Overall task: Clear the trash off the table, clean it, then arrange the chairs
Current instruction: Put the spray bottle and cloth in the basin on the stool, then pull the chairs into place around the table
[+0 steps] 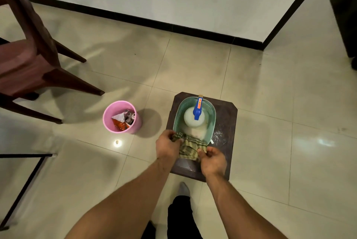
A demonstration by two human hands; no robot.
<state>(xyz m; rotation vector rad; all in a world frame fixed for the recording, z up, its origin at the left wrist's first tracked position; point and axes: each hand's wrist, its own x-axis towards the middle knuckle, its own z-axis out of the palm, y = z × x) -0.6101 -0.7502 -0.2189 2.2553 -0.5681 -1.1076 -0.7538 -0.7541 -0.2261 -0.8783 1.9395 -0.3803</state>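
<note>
A green checked cloth hangs over the near rim of a teal basket. My left hand grips its left end and my right hand pinches its right end. Inside the basket stands a white spray bottle with a blue trigger head. The basket rests on a dark low stool. A pink bin on the floor to the left holds crumpled wrappers and a can.
A dark red wooden chair stands at the left. A glass table edge with a black frame fills the lower left. A white wall with black skirting runs behind. My foot is below the stool.
</note>
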